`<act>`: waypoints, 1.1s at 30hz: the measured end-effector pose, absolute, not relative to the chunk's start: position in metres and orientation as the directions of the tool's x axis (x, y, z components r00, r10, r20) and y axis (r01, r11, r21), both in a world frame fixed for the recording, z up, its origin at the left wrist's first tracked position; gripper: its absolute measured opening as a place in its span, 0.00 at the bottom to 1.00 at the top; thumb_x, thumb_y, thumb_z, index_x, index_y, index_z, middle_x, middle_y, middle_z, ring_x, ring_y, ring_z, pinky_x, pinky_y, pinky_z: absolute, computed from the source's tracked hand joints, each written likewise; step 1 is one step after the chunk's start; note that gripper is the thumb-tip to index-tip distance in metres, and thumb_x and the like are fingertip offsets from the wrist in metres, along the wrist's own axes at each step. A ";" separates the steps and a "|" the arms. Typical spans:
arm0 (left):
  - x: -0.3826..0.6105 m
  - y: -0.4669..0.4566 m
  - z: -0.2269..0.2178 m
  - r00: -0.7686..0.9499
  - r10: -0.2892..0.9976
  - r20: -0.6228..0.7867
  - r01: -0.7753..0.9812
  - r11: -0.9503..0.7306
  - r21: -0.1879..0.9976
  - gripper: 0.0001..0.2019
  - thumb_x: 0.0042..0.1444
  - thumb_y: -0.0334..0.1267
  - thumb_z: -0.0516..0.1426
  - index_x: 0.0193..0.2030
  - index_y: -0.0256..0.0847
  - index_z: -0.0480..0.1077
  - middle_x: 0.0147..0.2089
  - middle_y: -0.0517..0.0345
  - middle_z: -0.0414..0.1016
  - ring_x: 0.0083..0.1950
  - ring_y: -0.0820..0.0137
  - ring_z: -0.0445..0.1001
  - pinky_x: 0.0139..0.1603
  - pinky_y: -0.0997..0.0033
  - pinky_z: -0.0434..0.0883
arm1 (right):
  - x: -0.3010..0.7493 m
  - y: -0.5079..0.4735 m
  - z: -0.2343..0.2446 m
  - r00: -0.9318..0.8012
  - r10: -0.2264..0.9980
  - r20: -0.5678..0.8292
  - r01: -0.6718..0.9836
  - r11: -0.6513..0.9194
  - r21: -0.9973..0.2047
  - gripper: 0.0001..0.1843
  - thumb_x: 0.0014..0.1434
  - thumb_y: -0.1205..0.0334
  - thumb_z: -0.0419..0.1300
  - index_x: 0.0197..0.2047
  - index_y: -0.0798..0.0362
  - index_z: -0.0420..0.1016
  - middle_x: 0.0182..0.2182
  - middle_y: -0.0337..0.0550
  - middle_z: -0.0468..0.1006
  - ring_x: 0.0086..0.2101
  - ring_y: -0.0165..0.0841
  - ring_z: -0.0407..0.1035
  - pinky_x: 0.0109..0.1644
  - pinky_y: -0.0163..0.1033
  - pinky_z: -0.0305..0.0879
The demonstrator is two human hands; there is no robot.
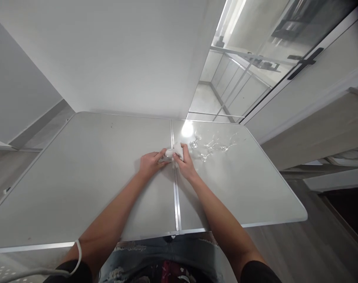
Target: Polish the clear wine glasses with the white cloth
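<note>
Above the table's middle seam, my right hand (186, 163) is closed around a bunched white cloth (177, 150). My left hand (151, 163) grips a clear glass (166, 158), with the cloth pressed against it. Fingers and cloth cover much of that glass, so its full shape is hidden. Just right of my hands stands a clear stemmed glass (193, 144) with its round foot on the table. More clear stemmed glasses, among them one glass (203, 157) and another glass (224, 148), are grouped farther right; their bowls are hard to make out.
A pale folding table (93, 177) with a metal rim and centre seam lies under my hands. Its back edge meets a white wall (131, 59). A glass door (234, 78) is at the back right. A white cable (79, 253) hangs by my left forearm.
</note>
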State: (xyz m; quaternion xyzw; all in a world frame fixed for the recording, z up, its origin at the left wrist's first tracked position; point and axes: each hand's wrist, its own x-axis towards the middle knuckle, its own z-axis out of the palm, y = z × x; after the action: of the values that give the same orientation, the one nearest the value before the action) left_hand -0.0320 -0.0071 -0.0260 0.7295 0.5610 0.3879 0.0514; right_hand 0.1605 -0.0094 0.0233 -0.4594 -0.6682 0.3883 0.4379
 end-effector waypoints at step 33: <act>-0.018 -0.018 -0.036 0.153 0.632 0.760 0.867 -0.455 0.204 0.25 0.60 0.59 0.60 0.54 0.44 0.78 0.21 0.61 0.72 0.21 0.75 0.67 0.26 0.73 0.55 | 0.177 -0.008 0.036 -0.409 0.846 0.343 0.390 0.502 -0.772 0.16 0.71 0.46 0.49 0.51 0.47 0.66 0.33 0.41 0.70 0.35 0.39 0.63 0.50 0.47 0.62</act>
State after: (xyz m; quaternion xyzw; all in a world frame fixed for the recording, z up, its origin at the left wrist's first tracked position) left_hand -0.0180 -0.0182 -0.0361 0.7458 0.5024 0.4138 -0.1418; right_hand 0.1771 -0.0082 0.0360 -0.3951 -0.7821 0.3050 0.3731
